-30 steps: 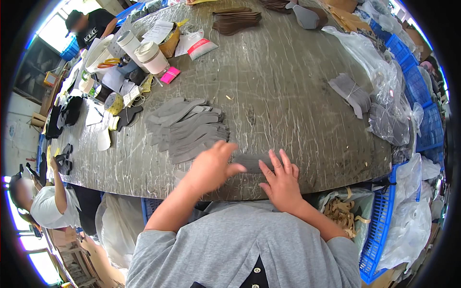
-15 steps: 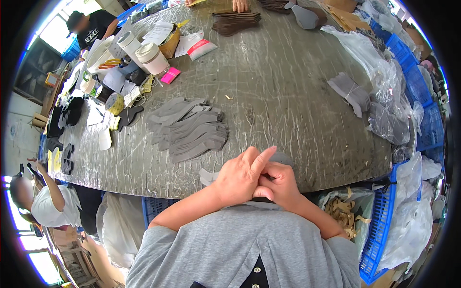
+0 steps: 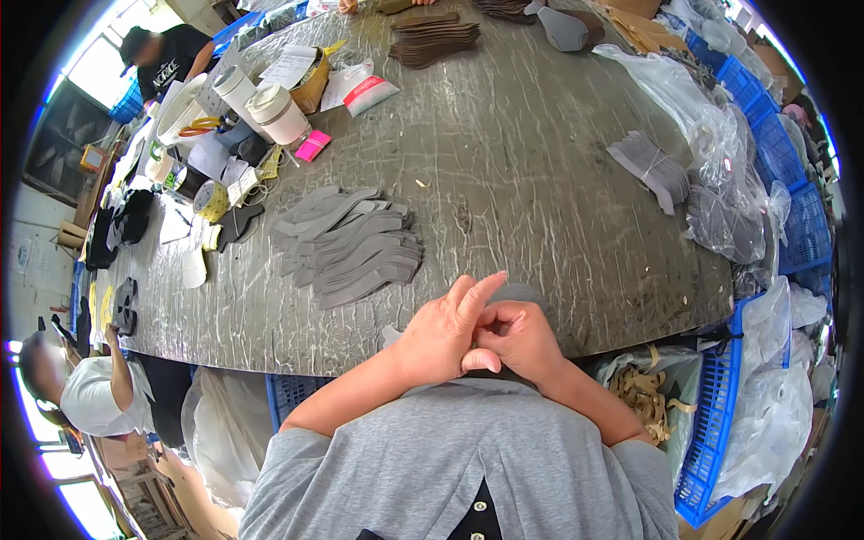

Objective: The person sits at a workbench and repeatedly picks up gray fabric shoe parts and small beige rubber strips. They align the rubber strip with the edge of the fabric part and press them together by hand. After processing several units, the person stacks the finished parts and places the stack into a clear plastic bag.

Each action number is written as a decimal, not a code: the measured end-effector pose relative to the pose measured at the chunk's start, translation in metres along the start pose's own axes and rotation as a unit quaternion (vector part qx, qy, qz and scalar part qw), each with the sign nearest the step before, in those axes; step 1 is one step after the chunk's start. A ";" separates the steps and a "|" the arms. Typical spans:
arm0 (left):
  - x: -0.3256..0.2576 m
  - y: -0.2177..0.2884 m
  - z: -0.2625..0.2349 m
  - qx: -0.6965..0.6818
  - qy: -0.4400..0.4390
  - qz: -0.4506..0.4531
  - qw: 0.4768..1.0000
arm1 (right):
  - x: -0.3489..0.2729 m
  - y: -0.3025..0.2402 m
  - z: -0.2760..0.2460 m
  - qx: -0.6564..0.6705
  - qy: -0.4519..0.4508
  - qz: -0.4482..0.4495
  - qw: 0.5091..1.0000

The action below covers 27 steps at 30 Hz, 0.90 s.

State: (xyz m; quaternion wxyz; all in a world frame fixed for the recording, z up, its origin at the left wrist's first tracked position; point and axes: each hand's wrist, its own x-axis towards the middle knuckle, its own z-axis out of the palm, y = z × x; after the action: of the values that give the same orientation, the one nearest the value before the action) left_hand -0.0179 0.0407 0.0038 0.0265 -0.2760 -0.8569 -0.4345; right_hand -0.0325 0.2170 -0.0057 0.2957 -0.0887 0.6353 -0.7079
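Note:
My left hand (image 3: 441, 326) is at the table's near edge, with its index finger stretched up and its thumb apart. Its other fingers are partly hidden. Against it, my right hand (image 3: 520, 337) is closed, thumb and index finger pinched at the left hand's fingers. Anything in that pinch is hidden. Just behind the hands, a grey rounded piece (image 3: 520, 292) shows in part, and a small light grey piece (image 3: 391, 336) peeks out beside my left wrist. Farther left lies a spread pile of curved grey cut pieces (image 3: 355, 243).
A tied grey bundle (image 3: 650, 169) lies at right, near plastic bags (image 3: 720, 216) and blue crates (image 3: 801, 229). Brown stacked pieces (image 3: 432, 40) are at the back. Containers, tape and a white-lidded jar (image 3: 277, 115) crowd the left. A crate with tan scraps (image 3: 641, 396) stands below the edge.
My hands stay together with slight finger movement; the right thumb and index have shifted a little. The person at left has lowered an arm toward the table. The view has tilted slightly.

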 end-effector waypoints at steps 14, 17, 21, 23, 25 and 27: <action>0.006 0.000 -0.012 -0.249 0.098 -0.258 0.928 | 0.010 0.010 -0.009 0.350 -0.065 -0.037 0.934; 0.012 -0.007 -0.025 -0.031 0.124 -0.111 0.986 | 0.013 -0.008 -0.007 0.374 0.000 -0.079 0.924; 0.025 0.018 -0.034 0.042 0.064 0.013 0.997 | 0.019 0.009 -0.026 0.296 -0.075 -0.083 0.948; 0.029 0.016 -0.034 0.067 0.043 0.070 0.994 | 0.017 0.007 -0.026 0.282 -0.074 -0.064 0.954; 0.026 0.008 -0.032 0.046 0.084 0.090 0.991 | 0.016 -0.005 -0.018 0.319 -0.026 -0.047 0.946; 0.020 0.002 -0.031 0.010 0.113 0.058 0.992 | 0.015 -0.008 -0.025 0.370 0.009 -0.072 0.926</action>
State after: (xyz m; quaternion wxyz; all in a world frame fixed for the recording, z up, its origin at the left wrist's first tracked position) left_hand -0.0396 0.0271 0.0303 0.1508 -0.2741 -0.8352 -0.4522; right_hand -0.0594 0.2302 -0.0067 0.2498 -0.0123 0.3226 -0.9129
